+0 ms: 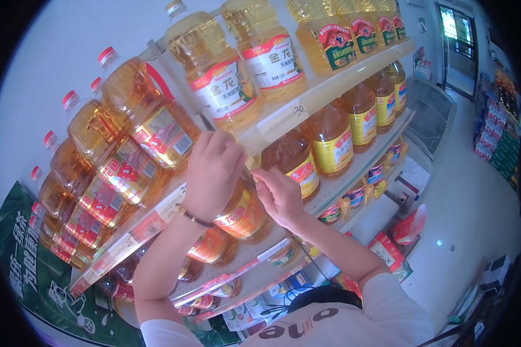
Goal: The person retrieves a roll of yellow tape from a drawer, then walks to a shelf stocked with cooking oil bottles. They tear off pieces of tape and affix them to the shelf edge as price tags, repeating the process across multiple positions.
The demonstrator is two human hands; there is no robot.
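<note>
My right hand (pixel 280 195) pinches the end of a pale price-label strip (pixel 251 163) at the front edge of the upper shelf. Close beside it, my left hand (pixel 212 169) is raised at the corner where two shelf runs meet, wearing a beaded bracelet (pixel 193 217). Its fingers are curled, and what lies under them is hidden. Just left of that hand stands a plastic cooking-oil bottle (pixel 160 134) with a red handle. An oil bottle with an orange label (pixel 242 212) is below, partly covered by my left wrist.
Several oil bottles with white labels (pixel 225 86) line the upper shelf, and yellow-labelled ones (pixel 333 147) stand beneath. Handwritten price tags (pixel 282 121) run along the shelf edge (pixel 356 65). Beyond are a glass-topped chest freezer (pixel 425 112), stacked goods (pixel 497 130) and a doorway (pixel 458 52).
</note>
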